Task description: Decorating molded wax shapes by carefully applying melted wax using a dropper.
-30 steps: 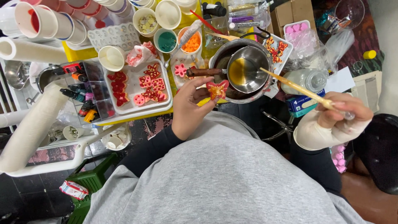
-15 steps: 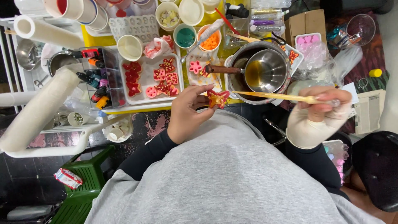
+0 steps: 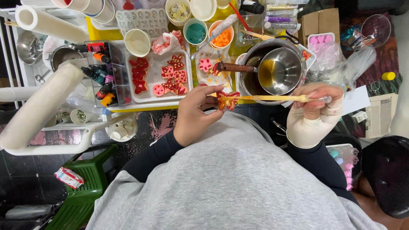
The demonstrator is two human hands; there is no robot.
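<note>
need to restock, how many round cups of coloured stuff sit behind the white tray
3: a teal cup, an orange cup to its right, and a cup of pale chips at the top edge. More may be cropped.

Yellow table (image 3: 99, 33); white tray (image 3: 150, 87), steel pot (image 3: 255, 64), cups, white roll (image 3: 47, 25)

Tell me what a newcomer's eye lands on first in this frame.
At centre, the left hand pinches a small red and yellow star-shaped piece while the right hand, in a beige wrist wrap, holds a thin yellow stick to it. Behind sit a steel saucepan of amber liquid and a white tray of red shaped pieces.
</note>
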